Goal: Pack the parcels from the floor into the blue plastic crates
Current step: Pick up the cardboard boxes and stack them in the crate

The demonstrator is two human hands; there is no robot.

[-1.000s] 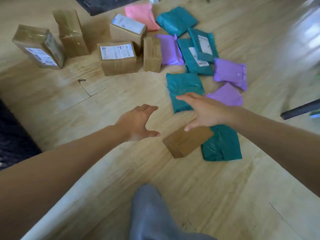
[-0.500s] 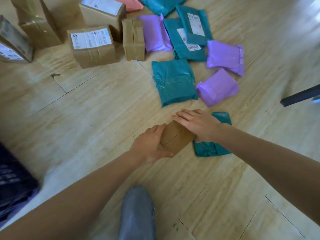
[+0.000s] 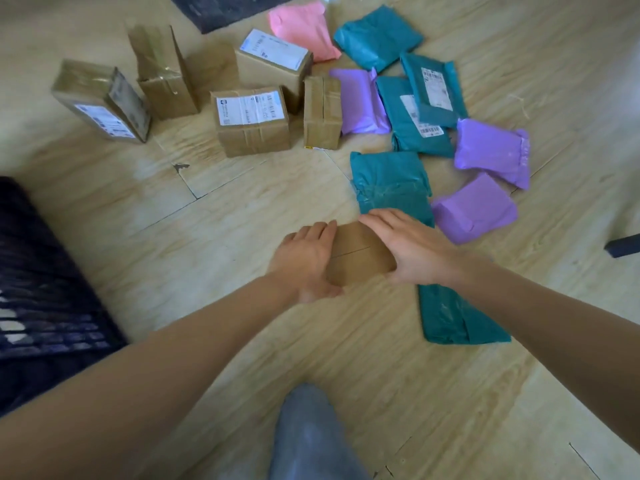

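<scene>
A small brown cardboard box (image 3: 358,254) sits mid-frame, clasped between both hands. My left hand (image 3: 304,261) presses its left side and my right hand (image 3: 412,247) covers its right side. Whether the box still touches the wooden floor I cannot tell. A dark blue plastic crate (image 3: 41,289) stands at the left edge, blurred. More parcels lie on the floor beyond: several brown boxes (image 3: 251,121), teal bags (image 3: 391,181), purple bags (image 3: 476,209) and a pink bag (image 3: 301,29).
A teal bag (image 3: 453,317) lies just right of the held box, under my right forearm. My grey-clad knee (image 3: 308,434) is at the bottom centre. A dark mat (image 3: 225,8) lies at the top; a dark bar (image 3: 623,245) juts in at the right edge.
Both hands reached down from above the floor and closed on the small brown box, left hand on its left side, right hand on its right. The camera view shifted, bringing the crate into view.
</scene>
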